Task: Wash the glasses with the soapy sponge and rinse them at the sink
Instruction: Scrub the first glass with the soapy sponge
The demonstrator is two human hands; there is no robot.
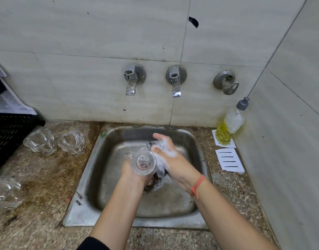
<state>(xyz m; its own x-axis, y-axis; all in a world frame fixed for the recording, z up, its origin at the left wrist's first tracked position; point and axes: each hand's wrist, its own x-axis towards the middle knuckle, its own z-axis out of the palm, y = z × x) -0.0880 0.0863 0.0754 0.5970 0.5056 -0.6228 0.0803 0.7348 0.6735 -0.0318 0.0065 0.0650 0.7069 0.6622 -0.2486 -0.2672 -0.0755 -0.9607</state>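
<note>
The speckled stone surface (pixel 46 177) carries a steel sink (pixel 73 213). Left of the sink sit two glasses (pixel 40 141), a third glass (pixel 5 192) and a black crate (pixel 9 134). Right of it are a yellow bottle (pixel 229 127) and white cards (pixel 229 160).

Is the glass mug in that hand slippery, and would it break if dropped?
Probably slippery: suds from the soapy sponge coat the right hand rubbing the glass mug. Likely fragile: it is clear glass above a hard steel sink. The left hand wraps it from below, and its side handle should help the grip.
</note>
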